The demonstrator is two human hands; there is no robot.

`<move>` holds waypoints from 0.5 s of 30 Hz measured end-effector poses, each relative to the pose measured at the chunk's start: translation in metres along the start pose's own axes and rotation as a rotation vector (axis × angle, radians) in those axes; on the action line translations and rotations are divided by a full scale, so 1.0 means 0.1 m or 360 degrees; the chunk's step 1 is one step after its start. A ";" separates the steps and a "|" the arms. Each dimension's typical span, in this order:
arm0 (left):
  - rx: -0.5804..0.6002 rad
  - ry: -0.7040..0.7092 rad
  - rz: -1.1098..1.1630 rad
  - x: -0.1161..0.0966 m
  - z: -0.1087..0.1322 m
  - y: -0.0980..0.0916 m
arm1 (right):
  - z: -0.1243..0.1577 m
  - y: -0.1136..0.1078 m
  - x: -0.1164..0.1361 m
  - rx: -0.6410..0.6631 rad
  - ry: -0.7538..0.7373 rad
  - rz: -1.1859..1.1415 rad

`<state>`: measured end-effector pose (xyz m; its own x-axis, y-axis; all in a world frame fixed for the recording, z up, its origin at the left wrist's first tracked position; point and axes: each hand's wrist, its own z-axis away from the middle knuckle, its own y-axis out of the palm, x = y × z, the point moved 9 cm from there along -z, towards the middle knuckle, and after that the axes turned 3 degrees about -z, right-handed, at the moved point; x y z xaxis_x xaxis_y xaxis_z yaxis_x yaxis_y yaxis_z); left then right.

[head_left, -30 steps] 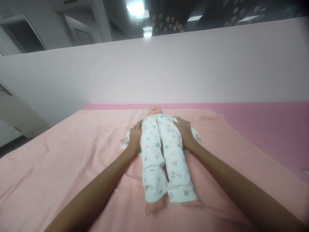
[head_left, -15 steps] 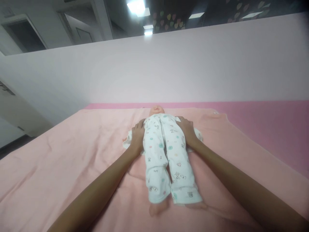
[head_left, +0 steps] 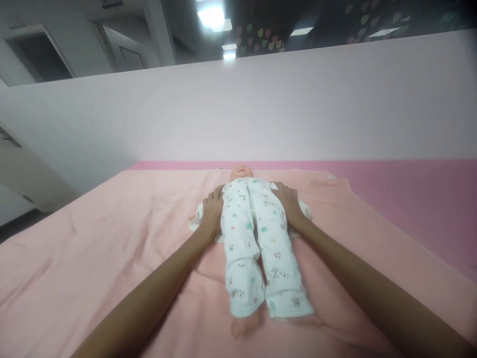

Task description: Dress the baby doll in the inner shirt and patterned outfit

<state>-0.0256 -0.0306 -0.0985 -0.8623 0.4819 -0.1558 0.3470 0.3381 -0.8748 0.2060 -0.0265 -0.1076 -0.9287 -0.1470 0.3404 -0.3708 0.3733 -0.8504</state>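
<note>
A baby doll (head_left: 242, 171) lies on its back, head away from me and feet toward me. It wears white printed trousers (head_left: 238, 238) whose waist lies high on the body, near the chin. A white sleeve (head_left: 304, 208) sticks out beyond my right wrist, another beyond my left. My left hand (head_left: 213, 206) is closed at the left side of the trouser waist, its thumb hidden. On the opposite side my right hand (head_left: 286, 199) grips the waist, fingers partly hidden by cloth. One bare doll foot (head_left: 244, 325) shows below the left trouser leg.
A peach blanket (head_left: 112, 238) lies under the doll, over a pink padded surface (head_left: 417, 204). A white wall panel (head_left: 298, 109) rises behind it, with a dark window (head_left: 268, 25) above. A pale door (head_left: 22, 174) stands at far left.
Both hands stay at the trouser waist with hardly any movement. The whole view has shifted slightly, so the scene sits a little lower.
</note>
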 end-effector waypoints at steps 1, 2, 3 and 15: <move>0.0002 0.0018 -0.0012 0.01 0.00 0.01 | 0.01 -0.01 0.02 -0.0005 -0.0016 0.0022; 0.0001 0.0040 -0.0023 0.01 0.00 0.02 | 0.02 -0.03 0.04 -0.0011 -0.0036 0.0042; 0.0001 0.0060 -0.0035 0.02 0.00 0.02 | 0.03 -0.04 0.06 -0.0015 -0.0054 0.0053; -0.0048 0.0030 0.0018 -0.02 0.02 -0.07 | 0.01 -0.07 0.06 0.0008 -0.0032 0.0037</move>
<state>-0.0267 -0.0352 -0.0932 -0.8512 0.5009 -0.1565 0.3678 0.3566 -0.8589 0.2032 -0.0308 -0.1000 -0.9370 -0.1565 0.3123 -0.3489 0.3722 -0.8601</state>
